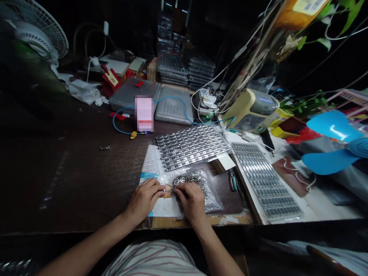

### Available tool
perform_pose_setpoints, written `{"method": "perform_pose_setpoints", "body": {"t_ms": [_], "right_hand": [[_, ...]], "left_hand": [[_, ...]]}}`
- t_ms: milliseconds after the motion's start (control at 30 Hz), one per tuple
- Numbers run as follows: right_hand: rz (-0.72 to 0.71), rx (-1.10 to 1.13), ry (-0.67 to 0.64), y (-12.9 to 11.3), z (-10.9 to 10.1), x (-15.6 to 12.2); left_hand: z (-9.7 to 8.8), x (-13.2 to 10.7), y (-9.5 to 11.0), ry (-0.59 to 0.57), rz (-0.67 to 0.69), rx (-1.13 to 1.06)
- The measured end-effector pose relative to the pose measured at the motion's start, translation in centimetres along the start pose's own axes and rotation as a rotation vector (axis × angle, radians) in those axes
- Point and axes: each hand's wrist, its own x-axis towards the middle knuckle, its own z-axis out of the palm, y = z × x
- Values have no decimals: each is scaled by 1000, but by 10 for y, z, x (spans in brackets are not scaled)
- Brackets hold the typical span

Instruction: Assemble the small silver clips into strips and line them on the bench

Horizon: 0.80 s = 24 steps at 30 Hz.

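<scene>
A coil of small shiny metal parts (188, 181) lies over a clear plastic bag (214, 201) on the counter (71, 172), with its long axis running from 9 to 3 o'clock. The right hand (192, 201) is the nearer one, just below the coil at 6 o'clock, and the left hand (143, 199) is at the coil's 9 o'clock end. Both grips are curled at the coil, but one cannot tell if they are closed on it.

A plastic bag (214, 199) lies at the near edge of the desk (71, 180), with a tray (192, 147) just behind it and a second tray (266, 180) to its right. A fan (34, 32) stands at the back left corner, a second fan (330, 143) off the right edge.
</scene>
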Motion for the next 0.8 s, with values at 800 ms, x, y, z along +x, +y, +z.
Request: {"method": "perform_pose_setpoints", "body": {"t_ms": [800], "right_hand": [[-45,-273,-5,16,-6,1]], "left_hand": [[7,13,9,-25,57,-97]]}}
